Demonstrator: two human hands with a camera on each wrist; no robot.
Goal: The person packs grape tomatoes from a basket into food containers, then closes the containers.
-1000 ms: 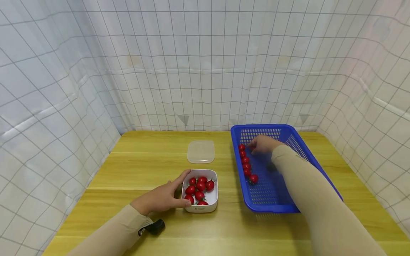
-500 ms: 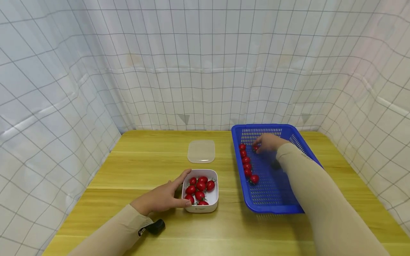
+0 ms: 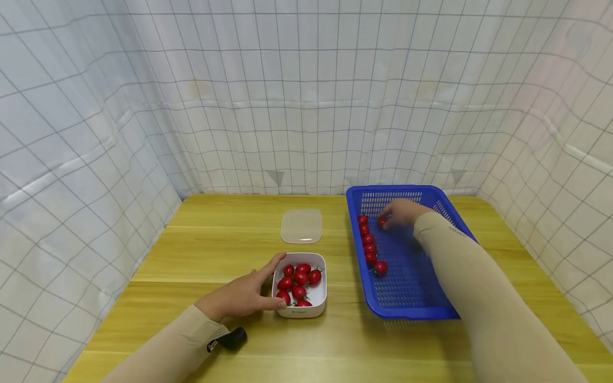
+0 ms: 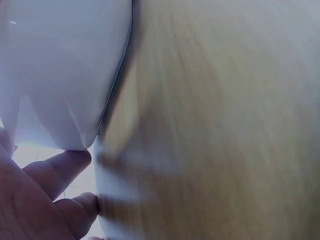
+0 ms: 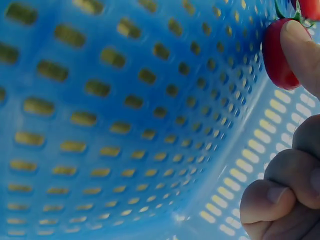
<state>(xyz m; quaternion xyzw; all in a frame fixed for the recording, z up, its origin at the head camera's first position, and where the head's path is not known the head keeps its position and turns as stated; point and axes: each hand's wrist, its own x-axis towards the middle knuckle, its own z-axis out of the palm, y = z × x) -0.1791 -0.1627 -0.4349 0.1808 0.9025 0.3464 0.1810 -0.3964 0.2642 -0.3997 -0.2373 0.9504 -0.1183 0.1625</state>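
**Right hand (image 3: 401,211) pinches a tomato (image 5: 280,55)**

The right hand reaches into the blue basket (image 3: 407,311). Its thumb presses on one red tomato, and the fingers are bent. The tomato is at its fingertips, near the far end of the basket. More red tomatoes (image 3: 368,240) sit to the left of this hand and nearer the person, along the basket's side.

The left hand (image 3: 241,296) has its thumb and pointing finger spread apart, touching the white box (image 3: 306,313) just to its right. Small tomatoes (image 3: 300,279) lie in the box. Ahead of the left hand, past the box, a clear lid (image 3: 301,226) lies flat on the table (image 3: 215,223). A black thing (image 3: 233,339) hangs under the left wrist.
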